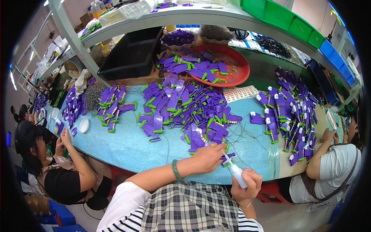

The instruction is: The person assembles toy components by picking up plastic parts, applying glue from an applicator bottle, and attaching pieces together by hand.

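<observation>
My left hand (208, 157), a green bangle on its wrist, is closed at the near edge of the blue table top. Its fingertips pinch a small purple-and-green plastic part (227, 159), mostly hidden by the fingers. In my right hand (250, 184) is a white squeeze bottle (239, 177), tilted so that its thin nozzle points up and left. The nozzle tip meets the left fingertips and the part; whether it touches the part I cannot tell. Just beyond my hands spreads a heap of purple parts with green ends (185, 104).
Thin dark wires (247, 133) lie right of the heap. A red basin (237, 71) of parts and a black tray (131, 56) stand behind, beneath a shelf (170, 16). Another pile of purple parts (290, 112) is at right. Co-workers sit left (85, 174) and right (328, 170).
</observation>
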`<state>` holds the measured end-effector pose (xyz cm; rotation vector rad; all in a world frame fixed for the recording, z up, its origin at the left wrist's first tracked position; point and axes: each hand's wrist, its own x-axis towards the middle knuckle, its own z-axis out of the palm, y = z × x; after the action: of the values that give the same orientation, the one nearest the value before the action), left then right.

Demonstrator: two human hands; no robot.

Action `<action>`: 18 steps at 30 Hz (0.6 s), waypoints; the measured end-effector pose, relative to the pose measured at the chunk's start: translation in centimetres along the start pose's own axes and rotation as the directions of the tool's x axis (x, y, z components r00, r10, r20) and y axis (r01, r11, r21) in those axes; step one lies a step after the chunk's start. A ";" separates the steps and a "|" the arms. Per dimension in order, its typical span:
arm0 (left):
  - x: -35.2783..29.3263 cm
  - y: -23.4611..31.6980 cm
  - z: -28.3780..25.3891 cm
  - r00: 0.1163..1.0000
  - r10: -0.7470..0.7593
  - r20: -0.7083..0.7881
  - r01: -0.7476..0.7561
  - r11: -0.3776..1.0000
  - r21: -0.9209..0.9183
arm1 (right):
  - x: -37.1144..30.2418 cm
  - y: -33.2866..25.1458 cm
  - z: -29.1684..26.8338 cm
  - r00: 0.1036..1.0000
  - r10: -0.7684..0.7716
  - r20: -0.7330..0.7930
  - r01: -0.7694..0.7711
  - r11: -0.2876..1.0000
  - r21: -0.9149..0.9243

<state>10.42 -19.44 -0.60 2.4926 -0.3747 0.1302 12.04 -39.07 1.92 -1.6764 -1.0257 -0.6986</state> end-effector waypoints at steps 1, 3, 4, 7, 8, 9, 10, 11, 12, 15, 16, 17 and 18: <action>-0.5 -0.3 -0.3 0.999 0.017 -0.046 -0.019 0.999 -0.043 | 0.0 0.1 0.0 1.000 0.015 0.004 -0.015 1.000 0.009; -1.9 -0.7 -2.7 0.995 -0.004 0.097 0.016 0.992 -0.128 | -0.1 0.4 -0.1 0.999 0.033 0.001 -0.033 0.999 -0.003; -3.3 -1.6 -3.2 0.991 -0.012 0.137 0.028 0.993 -0.116 | -0.2 0.5 0.0 0.999 0.046 0.006 -0.046 0.999 -0.003; -6.8 -3.0 -5.4 0.984 -0.047 0.170 0.083 0.975 -0.208 | -0.1 0.8 0.7 0.999 0.037 0.036 -0.038 0.999 0.026; -7.7 -3.2 -6.1 0.986 -0.056 0.157 0.085 0.979 -0.184 | 0.0 0.8 1.1 0.998 0.040 0.043 -0.042 0.998 0.045; -8.3 -3.2 -6.7 0.987 -0.065 0.144 0.088 0.983 -0.161 | 0.2 0.9 1.4 0.998 0.029 0.057 -0.033 0.998 0.059; -8.9 -3.0 -7.1 0.986 -0.107 0.126 0.125 0.980 -0.152 | 0.4 0.8 1.8 0.997 0.015 0.073 -0.021 0.997 0.075; -9.4 -2.8 -7.4 0.983 -0.142 0.120 0.158 0.978 -0.135 | 0.5 0.8 2.0 0.997 0.014 0.082 -0.022 0.995 0.093; -10.1 -2.7 -7.1 0.977 -0.198 0.077 0.207 0.970 -0.130 | 0.5 0.7 2.3 0.996 0.006 0.091 -0.014 0.995 0.095; -11.4 -1.8 -5.9 0.946 -0.311 -0.088 0.307 0.950 -0.057 | 0.7 0.6 3.0 0.994 -0.007 0.111 -0.005 0.994 0.109; -11.6 -1.4 -5.5 0.914 -0.350 -0.204 0.359 0.933 0.007 | 0.8 0.5 3.2 0.993 -0.007 0.119 -0.007 0.993 0.114; -11.7 -1.3 -5.0 0.904 -0.359 -0.231 0.389 0.916 0.097 | 0.8 0.3 3.4 0.992 -0.009 0.125 -0.006 0.993 0.117; -11.8 -1.4 -4.8 0.902 -0.363 -0.234 0.392 0.915 0.093 | 0.8 0.2 3.6 0.991 -0.009 0.135 -0.008 0.992 0.126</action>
<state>-0.51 -12.79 0.40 2.6025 0.2188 0.2682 12.51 -35.43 1.33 -1.6301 -1.1423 -0.5148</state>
